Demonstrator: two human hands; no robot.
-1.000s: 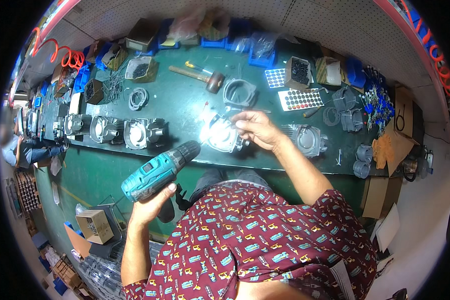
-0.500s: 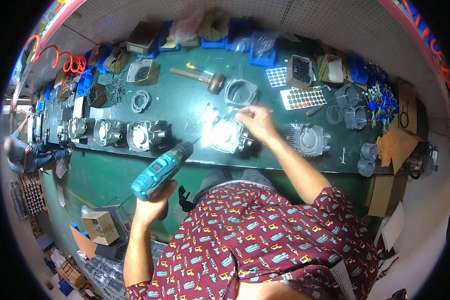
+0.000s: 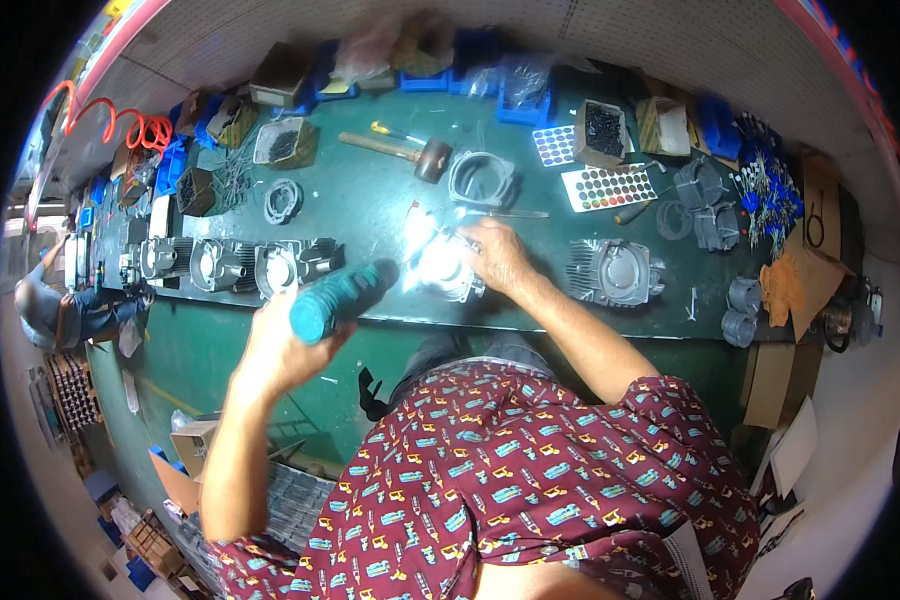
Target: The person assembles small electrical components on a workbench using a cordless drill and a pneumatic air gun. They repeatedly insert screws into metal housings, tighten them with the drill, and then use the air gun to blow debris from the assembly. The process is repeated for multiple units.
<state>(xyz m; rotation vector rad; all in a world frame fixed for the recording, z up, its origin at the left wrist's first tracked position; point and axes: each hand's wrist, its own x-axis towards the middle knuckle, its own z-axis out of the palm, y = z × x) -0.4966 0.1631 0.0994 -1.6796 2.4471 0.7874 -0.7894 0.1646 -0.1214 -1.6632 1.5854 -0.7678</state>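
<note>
The left hand (image 3: 275, 350) is gripping a teal cordless drill (image 3: 335, 300) with fingers wrapped tight around it, holding it raised just off the front edge of the dark green bench (image 3: 370, 200). The right hand (image 3: 495, 255) is resting fingers-down on a shiny finned metal cylinder casting (image 3: 445, 268) near the front edge — whether it is gripping, I cannot tell. A wooden-handled mallet (image 3: 400, 150) is lying toward the back.
</note>
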